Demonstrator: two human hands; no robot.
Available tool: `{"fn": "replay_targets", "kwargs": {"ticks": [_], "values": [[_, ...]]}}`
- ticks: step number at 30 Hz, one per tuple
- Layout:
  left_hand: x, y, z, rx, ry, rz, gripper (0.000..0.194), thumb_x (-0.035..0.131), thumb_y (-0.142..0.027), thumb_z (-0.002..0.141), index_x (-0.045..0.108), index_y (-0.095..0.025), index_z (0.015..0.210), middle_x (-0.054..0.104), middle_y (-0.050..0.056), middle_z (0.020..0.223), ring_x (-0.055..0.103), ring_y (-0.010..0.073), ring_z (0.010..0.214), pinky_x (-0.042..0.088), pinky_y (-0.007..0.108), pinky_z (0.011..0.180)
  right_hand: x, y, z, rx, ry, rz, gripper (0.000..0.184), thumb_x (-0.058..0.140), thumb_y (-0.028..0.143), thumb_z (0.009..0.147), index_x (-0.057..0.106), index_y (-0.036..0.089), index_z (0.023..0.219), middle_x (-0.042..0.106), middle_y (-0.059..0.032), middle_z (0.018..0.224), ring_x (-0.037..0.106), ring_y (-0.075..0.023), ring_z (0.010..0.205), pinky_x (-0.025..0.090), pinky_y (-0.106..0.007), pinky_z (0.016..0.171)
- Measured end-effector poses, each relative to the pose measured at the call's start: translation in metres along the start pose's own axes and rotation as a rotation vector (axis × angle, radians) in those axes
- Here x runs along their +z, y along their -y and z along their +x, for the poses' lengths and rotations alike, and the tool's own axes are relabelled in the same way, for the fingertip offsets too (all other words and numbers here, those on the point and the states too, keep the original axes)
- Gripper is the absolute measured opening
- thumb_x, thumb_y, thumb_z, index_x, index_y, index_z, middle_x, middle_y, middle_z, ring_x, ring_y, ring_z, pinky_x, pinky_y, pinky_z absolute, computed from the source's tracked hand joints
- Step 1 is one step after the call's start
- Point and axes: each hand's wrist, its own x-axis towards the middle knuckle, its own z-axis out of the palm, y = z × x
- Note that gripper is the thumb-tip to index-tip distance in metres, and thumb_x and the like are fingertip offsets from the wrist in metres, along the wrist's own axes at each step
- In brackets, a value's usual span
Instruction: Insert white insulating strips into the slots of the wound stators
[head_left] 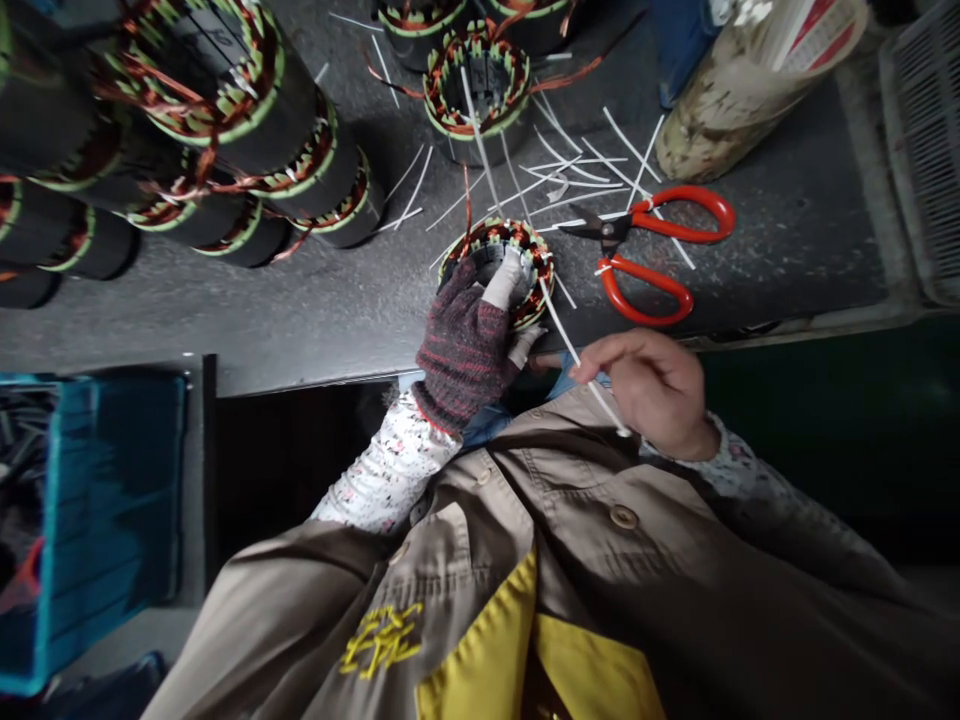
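Note:
Near the bench's front edge stands a motor stator (546, 262) with copper windings and a pale green rim. My left hand (469, 345), in a dark red-striped glove with white-wrapped fingertips, grips its rim, some fingers reaching inside the bore. A white cord (564, 330) runs from the stator's right side to my bare right hand (641, 385), which pinches it between thumb and forefinger; the tail hangs past the fingers. To the right lie red-handled scissors (616, 235), blades towards the stator. Just behind it is another wound stator (476, 85).
Stacked stators (300, 165) crowd the left of the bench (262, 330). Loose white cord pieces (577, 165) lie behind the scissors. A stained cylindrical container (739, 100) stands back right, beside a grey plastic basket (926, 150). A blue crate (112, 520) is at lower left.

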Motion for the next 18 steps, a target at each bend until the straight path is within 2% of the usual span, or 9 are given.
{"fn": "replay_targets", "kwargs": {"ticks": [2, 3, 5, 7, 9, 11, 15, 18], "values": [[0.000, 0.001, 0.000, 0.011, 0.000, 0.009, 0.063, 0.058, -0.049, 0.100, 0.038, -0.019, 0.152, 0.063, 0.015, 0.142, 0.052, 0.0320, 0.145, 0.037, 0.055, 0.128, 0.001, 0.000, -0.002, 0.153, -0.069, 0.117, 0.010, 0.073, 0.031, 0.087, 0.068, 0.023, 0.084, 0.074, -0.0010, 0.084, 0.068, -0.0141, 0.066, 0.060, -0.028, 0.061], [0.000, 0.001, 0.001, 0.014, 0.001, 0.015, 0.063, 0.057, -0.050, 0.101, 0.038, -0.018, 0.152, 0.063, 0.015, 0.143, 0.052, 0.0323, 0.145, 0.038, 0.055, 0.128, 0.002, -0.001, -0.001, 0.236, -0.087, 0.170, 0.012, 0.078, 0.028, 0.081, 0.068, 0.023, 0.085, 0.076, -0.0016, 0.094, 0.067, -0.0120, 0.066, 0.060, -0.026, 0.061], [0.001, 0.002, 0.001, 0.020, 0.001, 0.028, 0.063, 0.055, -0.051, 0.101, 0.038, -0.018, 0.152, 0.061, 0.015, 0.146, 0.051, 0.0326, 0.146, 0.038, 0.056, 0.127, 0.004, -0.005, 0.000, 0.374, -0.068, 0.245, 0.026, 0.083, 0.024, 0.073, 0.070, 0.024, 0.096, 0.074, -0.0031, 0.119, 0.066, -0.0090, 0.067, 0.060, -0.024, 0.061], [0.002, 0.002, 0.000, 0.037, -0.017, 0.040, 0.063, 0.055, -0.052, 0.101, 0.038, -0.019, 0.152, 0.061, 0.015, 0.146, 0.052, 0.0322, 0.146, 0.039, 0.055, 0.127, 0.004, -0.010, 0.002, 0.478, 0.001, 0.314, 0.045, 0.085, 0.023, 0.070, 0.069, 0.027, 0.112, 0.071, -0.0035, 0.127, 0.065, -0.0080, 0.067, 0.060, -0.025, 0.063], [0.004, 0.003, 0.000, 0.060, -0.048, 0.052, 0.063, 0.056, -0.051, 0.101, 0.037, -0.019, 0.153, 0.062, 0.015, 0.145, 0.053, 0.0315, 0.144, 0.039, 0.054, 0.127, 0.001, -0.012, 0.004, 0.537, 0.089, 0.364, 0.054, 0.085, 0.024, 0.070, 0.067, 0.028, 0.121, 0.075, -0.0019, 0.109, 0.064, -0.0091, 0.066, 0.060, -0.027, 0.062], [0.005, 0.004, -0.001, 0.064, -0.061, 0.051, 0.064, 0.057, -0.051, 0.101, 0.037, -0.019, 0.153, 0.063, 0.015, 0.143, 0.054, 0.0317, 0.144, 0.039, 0.054, 0.127, -0.003, -0.011, 0.006, 0.560, 0.132, 0.376, 0.051, 0.086, 0.028, 0.071, 0.068, 0.025, 0.119, 0.071, 0.0021, 0.085, 0.063, -0.0106, 0.065, 0.059, -0.027, 0.061], [0.005, 0.004, -0.002, 0.040, -0.032, 0.023, 0.065, 0.057, -0.051, 0.101, 0.037, -0.018, 0.154, 0.064, 0.015, 0.142, 0.052, 0.0324, 0.145, 0.035, 0.056, 0.129, -0.006, 0.004, 0.011, 0.553, 0.082, 0.254, 0.034, 0.085, 0.037, 0.073, 0.071, 0.022, 0.101, 0.063, 0.0042, 0.068, 0.060, -0.0103, 0.057, 0.051, -0.024, 0.054], [0.005, 0.003, -0.001, 0.062, -0.059, 0.037, 0.065, 0.057, -0.051, 0.101, 0.039, -0.017, 0.153, 0.064, 0.016, 0.141, 0.055, 0.0312, 0.142, 0.038, 0.054, 0.127, -0.001, 0.015, 0.019, 0.532, 0.049, 0.147, 0.026, 0.077, 0.043, 0.079, 0.067, 0.020, 0.077, 0.057, 0.0039, 0.056, 0.051, -0.0087, 0.049, 0.042, -0.022, 0.047]]}}
